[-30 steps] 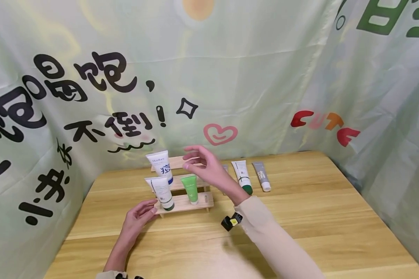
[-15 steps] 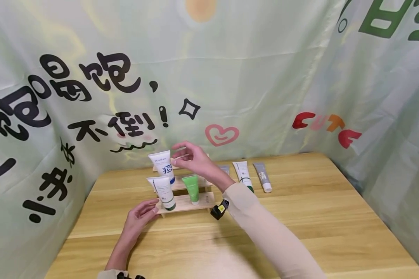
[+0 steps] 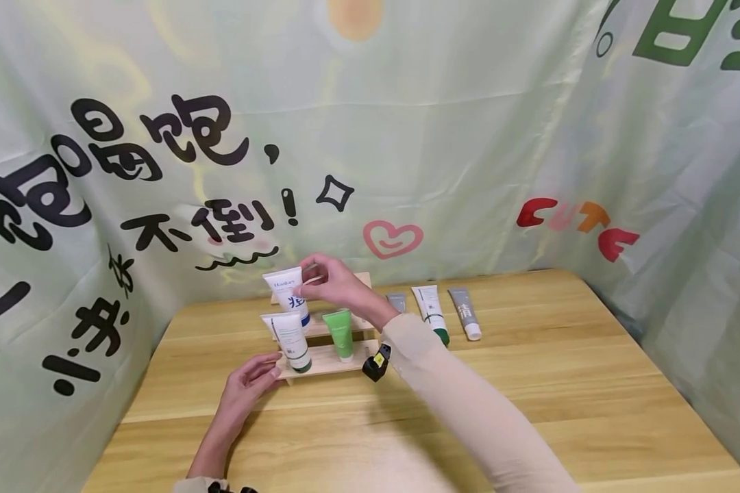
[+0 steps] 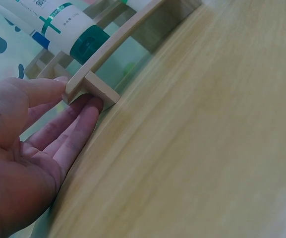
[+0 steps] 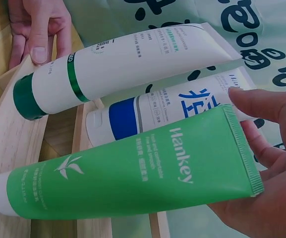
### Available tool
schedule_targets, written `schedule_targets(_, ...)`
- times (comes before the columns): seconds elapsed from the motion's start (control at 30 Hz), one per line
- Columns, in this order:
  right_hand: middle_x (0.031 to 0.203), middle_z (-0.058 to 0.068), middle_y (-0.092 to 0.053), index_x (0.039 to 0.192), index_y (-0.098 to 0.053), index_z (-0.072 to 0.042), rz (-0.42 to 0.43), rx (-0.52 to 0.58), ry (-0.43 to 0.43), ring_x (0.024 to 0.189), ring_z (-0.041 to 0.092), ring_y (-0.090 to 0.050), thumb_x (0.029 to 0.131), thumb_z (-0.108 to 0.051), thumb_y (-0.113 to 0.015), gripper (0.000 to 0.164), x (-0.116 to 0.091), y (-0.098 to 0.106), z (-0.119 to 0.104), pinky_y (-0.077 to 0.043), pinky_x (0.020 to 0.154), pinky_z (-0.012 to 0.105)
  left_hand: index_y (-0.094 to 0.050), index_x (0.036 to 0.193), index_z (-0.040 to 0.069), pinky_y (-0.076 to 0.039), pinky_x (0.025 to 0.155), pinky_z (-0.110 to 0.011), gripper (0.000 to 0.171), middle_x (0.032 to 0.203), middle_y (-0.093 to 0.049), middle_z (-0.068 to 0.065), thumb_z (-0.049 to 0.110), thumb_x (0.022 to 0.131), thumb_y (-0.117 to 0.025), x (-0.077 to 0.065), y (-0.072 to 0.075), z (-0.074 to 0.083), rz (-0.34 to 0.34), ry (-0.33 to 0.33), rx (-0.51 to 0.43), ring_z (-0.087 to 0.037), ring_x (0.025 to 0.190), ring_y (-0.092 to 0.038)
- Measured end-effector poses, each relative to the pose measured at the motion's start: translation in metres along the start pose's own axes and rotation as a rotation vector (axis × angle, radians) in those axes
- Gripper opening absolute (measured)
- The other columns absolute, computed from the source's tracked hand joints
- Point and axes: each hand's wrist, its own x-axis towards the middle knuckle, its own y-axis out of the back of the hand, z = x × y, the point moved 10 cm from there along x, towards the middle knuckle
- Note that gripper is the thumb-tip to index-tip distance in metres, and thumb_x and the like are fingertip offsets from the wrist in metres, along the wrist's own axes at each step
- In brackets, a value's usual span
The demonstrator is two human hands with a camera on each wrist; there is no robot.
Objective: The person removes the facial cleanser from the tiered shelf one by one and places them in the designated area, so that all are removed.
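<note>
A stepped wooden display stand (image 3: pixel 339 358) holds three upright squeeze tubes. On its lowest step are a white tube with a green cap (image 3: pixel 286 339) and a green tube (image 3: pixel 340 333). On the step behind stands a white tube with a blue band (image 3: pixel 288 291), partly covered in the right wrist view by the green tube (image 5: pixel 123 171). My right hand (image 3: pixel 333 282) pinches this blue-banded tube near its top, thumb (image 5: pixel 261 101) in front. My left hand (image 3: pixel 247 383) grips the stand's left front end, thumb at the board (image 4: pixel 108 52) and fingers beneath, by the leg.
To the stand's right, a white tube with a green cap (image 3: pixel 430 311) and a grey tube (image 3: pixel 464 311) lie on the wooden table (image 3: pixel 530 383). Another grey tube (image 3: pixel 397 301) is partly hidden behind my right forearm. A printed cloth (image 3: pixel 456 171) hangs around the table's back and sides.
My right hand has moved left, from above the stand to the blue-banded tube, and has taken hold of its top. The left hand has stayed at the stand's end.
</note>
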Motion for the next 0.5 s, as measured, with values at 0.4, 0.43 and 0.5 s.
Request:
schedule_targets(0.4,0.113,0.008,-0.068,0.111,-0.066,-0.008,-0.035,-0.112,-0.039,0.106,0.025,-0.064,0.091,-0.009,-0.078,0.023,0.0079,-0.0038,0.0071,-0.058,0.086,0.030,-0.058,0.133,-0.011,-0.062,0.089,-0.035,0.042,0.129,-0.065,-0.023,0.008,0.097,-0.071,-0.0005,-0.0010,0.0015,-0.006,-0.026,0.006,-0.016,0.103,-0.071)
schedule_targets(0.43,0.112,0.008,-0.068,0.110,-0.066,-0.008,-0.035,-0.120,-0.039,0.106,0.025,-0.064,0.092,-0.009,-0.078,0.022,0.0080,-0.0036,0.0070,-0.058,0.086,0.031,-0.058,0.133,-0.010,-0.062,0.090,-0.035,0.042,0.129,-0.066,-0.022,0.008,0.098,-0.071,-0.0004,-0.0012,0.0017,-0.007,-0.026,0.005,-0.016,0.103,-0.071)
schedule_targets(0.5,0.112,0.007,-0.068,0.109,-0.067,-0.008,-0.033,-0.137,-0.039,0.106,0.024,-0.063,0.092,-0.009,-0.078,0.020,0.0088,-0.0030,0.0075,-0.057,0.086,0.031,-0.058,0.133,-0.010,-0.062,0.090,-0.036,0.042,0.128,-0.066,-0.021,0.007,0.098,-0.070,0.0003,-0.0011,0.0017,-0.005,-0.024,0.008,-0.016,0.103,-0.071)
